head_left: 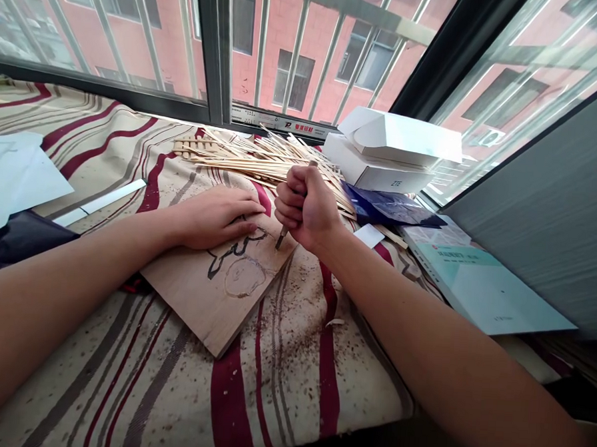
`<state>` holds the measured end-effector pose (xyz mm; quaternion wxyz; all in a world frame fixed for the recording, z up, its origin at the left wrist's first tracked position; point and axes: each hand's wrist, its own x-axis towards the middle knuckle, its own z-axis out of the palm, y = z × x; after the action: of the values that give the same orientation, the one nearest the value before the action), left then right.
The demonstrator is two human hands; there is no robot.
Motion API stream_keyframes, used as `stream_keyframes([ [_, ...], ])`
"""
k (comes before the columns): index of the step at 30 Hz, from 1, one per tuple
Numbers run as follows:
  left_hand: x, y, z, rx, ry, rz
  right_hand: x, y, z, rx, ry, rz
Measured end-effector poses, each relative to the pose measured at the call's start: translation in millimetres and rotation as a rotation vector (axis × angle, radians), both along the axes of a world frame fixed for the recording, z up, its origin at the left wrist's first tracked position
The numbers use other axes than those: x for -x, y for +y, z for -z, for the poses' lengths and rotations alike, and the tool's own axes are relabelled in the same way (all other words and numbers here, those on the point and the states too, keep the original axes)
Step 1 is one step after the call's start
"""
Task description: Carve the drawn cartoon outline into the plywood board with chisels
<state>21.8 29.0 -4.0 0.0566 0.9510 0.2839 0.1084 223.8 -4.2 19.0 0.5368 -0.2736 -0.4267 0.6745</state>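
Tool in closed grip of right hand, tip on board lying across striped cloth; left hand open, resting on board. Cut shallow, keeping left hand out of tip's path.

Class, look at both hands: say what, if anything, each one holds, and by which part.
The right hand grips a slim carving tool around its shaft, tip downward. The left hand lies on the wooden board, not visibly gripping anything.

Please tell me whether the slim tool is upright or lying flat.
Upright, leaning slightly: the right hand grips the slim tool in a fist, its top end showing above, its tip pointing down at the wooden board.
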Motion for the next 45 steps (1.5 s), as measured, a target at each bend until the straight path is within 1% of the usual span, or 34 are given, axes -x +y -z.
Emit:
stream_keyframes([
  [2, -0.1, 0.2, -0.4, 0.003, 0.002, 0.003, 1.7, 2.2, 0.7, 0.038, -0.011, -0.038],
  [4, -0.5, 0.3, -1.0, 0.002, 0.005, 0.011, 3.4, 0.7, -2.6, 0.033, -0.035, -0.093],
  [7, -1.1, 0.3, -1.5, -0.014, 0.020, 0.004, -0.3, -9.0, -18.1, -0.050, -0.077, -0.146],
  [10, -0.5, 1.4, -1.0, -0.038, 0.049, -0.021, -15.5, -26.0, -40.9, -0.182, -0.129, -0.122],
  [12, 0.8, 3.4, 0.3, -0.045, 0.050, -0.023, -29.8, -39.8, -53.1, -0.254, -0.193, -0.097],
  [15, 2.9, 7.5, 3.3, -0.045, 0.012, -0.023, -48.8, -59.4, -59.0, -0.321, -0.261, -0.023],
  [17, 3.6, 9.8, 5.0, -0.041, -0.008, -0.015, -54.4, -66.4, -56.4, -0.329, -0.264, 0.028],
  [19, 3.5, 10.7, 5.6, -0.038, -0.019, -0.005, -51.8, -65.2, -52.3, -0.304, -0.255, 0.033],
  [21, 2.9, 10.2, 4.9, -0.043, -0.017, -0.003, -42.0, -56.7, -48.6, -0.293, -0.219, -0.029],
  [24, 1.6, 7.6, 2.2, -0.060, 0.017, -0.012, -22.1, -38.3, -41.7, -0.294, -0.176, -0.187],
  [26, 0.5, 5.2, 0.0, -0.064, 0.047, -0.018, -11.5, -28.4, -34.4, -0.270, -0.176, -0.223],
  [28, -0.6, 2.6, -2.2, -0.062, 0.061, -0.022, -5.2, -22.8, -26.0, -0.239, -0.168, -0.176],
  [31, -2.1, -1.1, -5.0, -0.079, 0.077, -0.023, -1.7, -21.2, -16.9, -0.194, -0.170, -0.085],
  [33, -2.4, -2.9, -6.2, -0.098, 0.097, -0.028, -0.1, -22.0, -14.8, -0.167, -0.175, -0.058],
  [36, -1.9, -4.0, -6.1, -0.100, 0.111, -0.036, 3.9, -21.5, -14.9, -0.138, -0.167, -0.071],
  [39, -1.7, -4.0, -5.6, -0.095, 0.093, -0.036, 8.7, -18.9, -14.7, -0.129, -0.158, -0.117],
  [42, -2.7, -4.5, -6.6, -0.107, 0.118, -0.043, 11.7, -17.3, -13.6, -0.151, -0.152, -0.147],
  [45, -4.0, -4.9, -7.8, -0.100, 0.154, -0.043, 10.8, -19.0, -13.1, -0.193, -0.169, -0.239],
])
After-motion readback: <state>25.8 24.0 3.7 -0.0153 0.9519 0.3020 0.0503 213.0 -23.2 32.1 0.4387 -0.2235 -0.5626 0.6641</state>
